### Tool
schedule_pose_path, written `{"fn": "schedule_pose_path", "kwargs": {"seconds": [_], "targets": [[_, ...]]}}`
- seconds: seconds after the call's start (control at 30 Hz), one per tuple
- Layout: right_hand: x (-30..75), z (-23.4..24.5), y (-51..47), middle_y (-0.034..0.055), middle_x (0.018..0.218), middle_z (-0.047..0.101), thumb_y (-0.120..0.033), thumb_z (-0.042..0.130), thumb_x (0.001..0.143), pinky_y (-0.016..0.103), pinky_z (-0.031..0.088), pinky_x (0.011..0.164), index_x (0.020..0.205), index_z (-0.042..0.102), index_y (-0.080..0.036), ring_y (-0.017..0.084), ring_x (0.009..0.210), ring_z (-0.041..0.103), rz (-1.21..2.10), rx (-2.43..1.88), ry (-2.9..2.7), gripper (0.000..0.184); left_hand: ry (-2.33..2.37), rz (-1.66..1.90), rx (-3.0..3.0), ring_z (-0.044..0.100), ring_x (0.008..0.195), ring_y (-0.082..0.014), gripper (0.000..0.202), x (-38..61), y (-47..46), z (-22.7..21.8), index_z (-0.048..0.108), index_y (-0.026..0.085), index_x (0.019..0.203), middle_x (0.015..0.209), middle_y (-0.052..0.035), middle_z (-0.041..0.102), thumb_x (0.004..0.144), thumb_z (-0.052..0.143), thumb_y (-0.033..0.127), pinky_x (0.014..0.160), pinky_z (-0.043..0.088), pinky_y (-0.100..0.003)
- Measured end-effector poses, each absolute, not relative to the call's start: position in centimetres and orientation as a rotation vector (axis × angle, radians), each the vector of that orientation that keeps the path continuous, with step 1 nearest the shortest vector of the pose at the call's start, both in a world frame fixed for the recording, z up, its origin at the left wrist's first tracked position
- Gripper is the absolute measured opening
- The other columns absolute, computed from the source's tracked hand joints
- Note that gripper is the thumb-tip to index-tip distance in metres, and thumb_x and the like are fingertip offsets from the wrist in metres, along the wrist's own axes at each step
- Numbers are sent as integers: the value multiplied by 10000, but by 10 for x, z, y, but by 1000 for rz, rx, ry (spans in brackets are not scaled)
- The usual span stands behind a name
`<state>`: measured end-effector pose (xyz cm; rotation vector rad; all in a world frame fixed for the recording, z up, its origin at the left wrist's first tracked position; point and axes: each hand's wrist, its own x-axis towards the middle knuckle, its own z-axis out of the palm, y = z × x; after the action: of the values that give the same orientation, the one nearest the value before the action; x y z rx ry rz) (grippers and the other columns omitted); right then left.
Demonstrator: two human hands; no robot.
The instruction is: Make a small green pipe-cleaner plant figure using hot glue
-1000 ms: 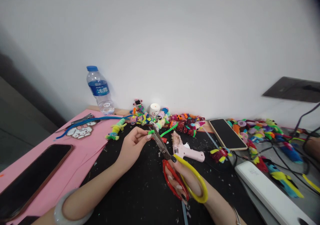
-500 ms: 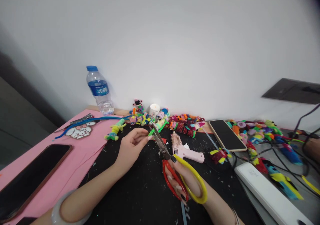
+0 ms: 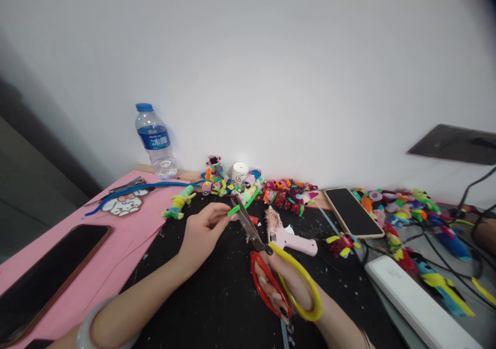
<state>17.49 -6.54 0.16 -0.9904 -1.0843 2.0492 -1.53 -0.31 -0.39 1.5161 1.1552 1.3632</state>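
Observation:
My left hand (image 3: pixel 203 230) pinches a short green pipe cleaner (image 3: pixel 233 210) between thumb and fingers over the black mat (image 3: pixel 217 297). My right hand (image 3: pixel 287 284) grips scissors (image 3: pixel 271 266) with one red and one yellow handle loop. Their metal blades point up and left, and the tips meet the green piece right at my left fingertips. A pink glue gun (image 3: pixel 289 235) lies just right of the blades. A white bangle sits on my left wrist.
A water bottle (image 3: pixel 155 139) stands at the back left. A phone (image 3: pixel 46 276) lies on pink paper (image 3: pixel 116 245); another phone (image 3: pixel 351 212) lies at the right. Colourful pipe-cleaner figures (image 3: pixel 267 188) line the wall. A white power strip (image 3: pixel 414 300) and cables lie at the right.
The green piece has tilted slightly in my left fingers against the scissor blades. Both hands stay almost in place; the view has shifted a little.

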Motion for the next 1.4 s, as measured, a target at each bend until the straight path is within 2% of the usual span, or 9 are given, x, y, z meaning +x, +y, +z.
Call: {"fn": "schedule_pose_path", "kwargs": {"seconds": [0.27,0.5,0.57,0.67,0.87,1.1,1.4], "targets": [[175,-3,-66,-88,378,371,-682,467,732,151,205,273,634,474,-174,21,249,259,2074,-956,-1066,517,1111,1361,1476,688,775,-183,107,-13,-3,-2,572,167,779,761,-34,712,771,610,266,744,546,-280],[175,0,-65,-90,382,373,-702,435,733,141,203,261,627,460,-171,15,246,267,2066,-976,-1079,542,1030,1355,1477,678,821,-181,187,-14,-5,0,508,188,933,861,-38,672,776,598,231,772,531,-284],[175,1,-65,-91,390,378,-693,424,747,138,201,255,630,454,-171,12,244,256,2067,-974,-1075,536,997,1337,1515,672,840,-180,178,-15,-6,2,489,193,949,882,-42,657,797,571,234,786,520,-281],[174,3,-66,-93,379,367,-689,430,746,131,187,247,609,446,-169,4,248,220,2047,-993,-1072,538,1035,1311,1573,673,816,-181,154,-16,-7,4,479,196,930,867,-34,634,810,553,260,730,521,-257],[174,4,-66,-94,392,373,-674,434,757,120,200,233,622,444,-175,9,239,232,2075,-954,-1074,516,1132,1304,1667,673,755,-178,103,-16,-5,6,512,194,845,777,1,605,845,485,293,682,510,-249],[172,2,-66,-86,381,366,-672,446,752,120,227,229,604,443,-181,13,237,229,2067,-923,-1028,514,1192,1317,1730,669,762,-180,126,-17,-3,2,540,190,837,784,-11,637,841,483,303,677,508,-249],[167,5,-67,-96,322,336,-749,472,654,124,200,186,540,418,-186,12,189,237,2088,-1044,-968,578,1310,1305,1867,642,722,-162,146,-21,-2,0,572,180,844,813,-26,657,848,477,291,650,497,-244]]}}
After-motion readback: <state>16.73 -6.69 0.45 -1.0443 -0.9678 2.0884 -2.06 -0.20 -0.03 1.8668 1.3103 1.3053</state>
